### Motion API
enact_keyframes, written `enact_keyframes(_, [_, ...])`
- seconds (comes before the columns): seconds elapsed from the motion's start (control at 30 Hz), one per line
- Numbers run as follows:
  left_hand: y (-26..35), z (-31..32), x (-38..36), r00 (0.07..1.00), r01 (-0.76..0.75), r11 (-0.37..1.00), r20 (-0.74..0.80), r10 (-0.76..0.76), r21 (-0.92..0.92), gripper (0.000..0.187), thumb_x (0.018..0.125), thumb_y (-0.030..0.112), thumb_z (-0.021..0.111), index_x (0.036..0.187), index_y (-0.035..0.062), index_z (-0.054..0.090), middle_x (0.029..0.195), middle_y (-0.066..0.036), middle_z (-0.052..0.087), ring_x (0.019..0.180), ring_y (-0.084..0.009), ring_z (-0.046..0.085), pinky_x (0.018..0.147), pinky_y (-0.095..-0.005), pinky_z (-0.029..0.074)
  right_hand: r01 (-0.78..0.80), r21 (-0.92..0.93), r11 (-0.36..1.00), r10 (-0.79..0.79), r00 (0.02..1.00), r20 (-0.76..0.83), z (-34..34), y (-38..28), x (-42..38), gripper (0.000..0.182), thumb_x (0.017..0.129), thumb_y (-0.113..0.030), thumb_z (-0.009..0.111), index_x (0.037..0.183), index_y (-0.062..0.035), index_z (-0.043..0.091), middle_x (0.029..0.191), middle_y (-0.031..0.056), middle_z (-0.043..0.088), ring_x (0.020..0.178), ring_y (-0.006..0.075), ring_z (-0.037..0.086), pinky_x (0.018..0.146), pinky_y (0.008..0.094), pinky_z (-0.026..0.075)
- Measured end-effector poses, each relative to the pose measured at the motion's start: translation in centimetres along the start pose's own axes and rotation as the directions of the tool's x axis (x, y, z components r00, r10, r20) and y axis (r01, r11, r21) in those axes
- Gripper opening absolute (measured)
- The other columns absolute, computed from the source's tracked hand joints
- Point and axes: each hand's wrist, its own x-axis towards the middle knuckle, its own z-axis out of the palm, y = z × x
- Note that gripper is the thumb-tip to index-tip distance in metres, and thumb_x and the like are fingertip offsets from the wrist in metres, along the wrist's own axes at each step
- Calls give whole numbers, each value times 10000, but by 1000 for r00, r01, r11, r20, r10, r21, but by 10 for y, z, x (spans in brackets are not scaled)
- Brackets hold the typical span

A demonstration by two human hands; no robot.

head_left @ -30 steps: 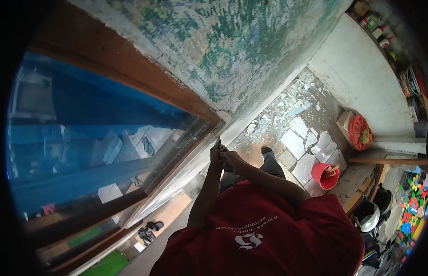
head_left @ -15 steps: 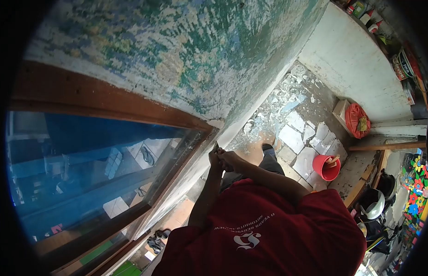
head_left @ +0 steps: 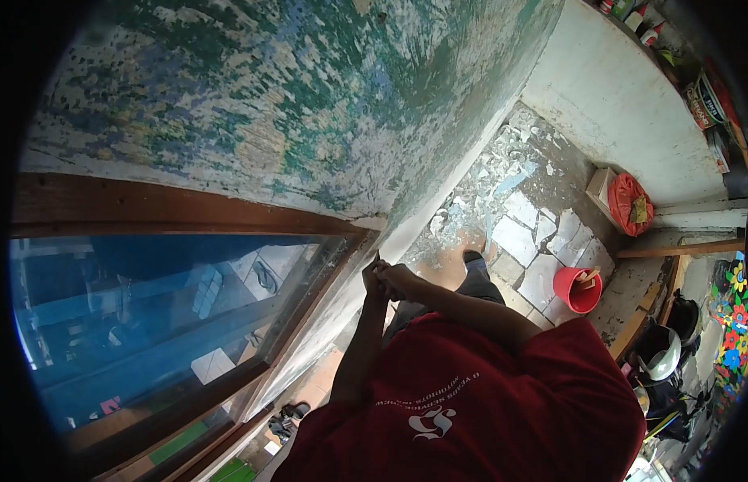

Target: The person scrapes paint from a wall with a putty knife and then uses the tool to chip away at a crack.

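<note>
My left hand (head_left: 374, 278) and my right hand (head_left: 400, 283) are closed together in front of my chest, fingers wrapped round one slim tool. Only a short, dark, pointed end of this scraper-like tool (head_left: 378, 256) shows above the fingers; its handle is hidden in my grip. That tip is right at the edge of the wall (head_left: 406, 233), beside the corner of the brown wooden window frame (head_left: 358, 231). Patchy green, blue and white paint covers the wall above, worn down to pale plaster in places.
Paint flakes (head_left: 510, 153) litter the floor ahead of my foot, near broken white tiles (head_left: 515, 237). A red bucket (head_left: 577, 291) stands at the right, with an orange plastic bag (head_left: 629, 205) beyond it. Window glass (head_left: 165, 305) fills the left; a white helmet (head_left: 662, 353) lies right.
My view has shifted slightly, so the window frame appears lower and the bucket further right. Both hands keep their grip on the tool by the wall edge.
</note>
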Motion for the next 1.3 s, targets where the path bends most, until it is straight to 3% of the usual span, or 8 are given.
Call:
enact_keyframes(0.17, [4, 11, -11, 993, 115, 960, 24, -113, -254, 337, 885, 227, 415, 574, 103, 454, 488, -34, 452, 363, -150, 410, 356, -261, 350, 69, 19, 997, -69, 998, -4, -2, -2, -9, 210, 846, -258, 496, 726, -90, 533, 505, 40, 478, 332, 129, 442, 292, 267, 330])
enact_keyframes(0.27, [18, -1, -4, 931, 162, 987, 331, -154, 2, 323, 863, 207, 432, 565, 84, 450, 501, -31, 447, 442, -137, 453, 456, -260, 412, 74, 77, 994, -76, 997, 16, -4, -5, -1, 233, 830, -248, 503, 676, -78, 541, 501, 44, 492, 339, 131, 456, 297, 269, 339])
enact_keyframes(0.43, [-6, 7, 1, 992, 113, 955, -15, -122, -275, 304, 854, 233, 453, 585, 91, 462, 515, -51, 480, 446, -152, 472, 406, -252, 388, 102, 28, 994, -102, 995, -12, -10, -3, -12, 290, 826, -262, 510, 614, -66, 534, 475, 47, 480, 342, 144, 461, 303, 277, 347])
enact_keyframes(0.63, [-12, -13, 16, 959, 180, 969, 250, -134, -168, 319, 863, 235, 450, 571, 107, 441, 500, -24, 459, 409, -129, 443, 358, -241, 360, 46, 175, 984, -51, 998, 23, -12, -4, 10, 287, 831, -263, 508, 638, -52, 539, 463, 47, 467, 360, 131, 461, 324, 296, 350])
enact_keyframes(0.8, [-4, -1, 12, 990, 89, 968, -83, -111, -234, 341, 871, 258, 445, 564, 111, 437, 485, -7, 435, 402, -116, 428, 346, -243, 336, 131, 28, 991, -130, 991, -33, -4, -3, 2, 286, 809, -253, 501, 578, -87, 533, 463, 41, 485, 341, 136, 460, 295, 293, 306])
enact_keyframes(1.1, [11, 31, -24, 993, 96, 991, -65, -102, -94, 402, 854, 386, 532, 548, 145, 429, 458, 20, 423, 370, -94, 410, 357, -233, 360, 141, -81, 987, -144, 989, -38, -8, -6, -12, 236, 809, -214, 524, 613, -84, 548, 426, 33, 441, 355, 157, 463, 296, 275, 308])
enact_keyframes(1.23, [-14, 6, 20, 992, 83, 994, -92, -90, -74, 340, 860, 323, 508, 582, 133, 459, 472, 11, 433, 373, -100, 413, 351, -240, 357, 5, 144, 990, -12, 999, 53, -20, 0, 19, 155, 813, -184, 531, 725, -57, 549, 529, 45, 512, 421, 161, 515, 329, 285, 365])
enact_keyframes(1.3, [-11, 15, 0, 997, 65, 994, -33, -68, -89, 328, 861, 313, 496, 590, 131, 466, 473, 8, 434, 369, -102, 412, 350, -238, 355, 92, -108, 990, -92, 996, 3, -23, -1, -1, 169, 812, -181, 526, 705, -52, 544, 534, 60, 518, 413, 167, 517, 329, 291, 372])
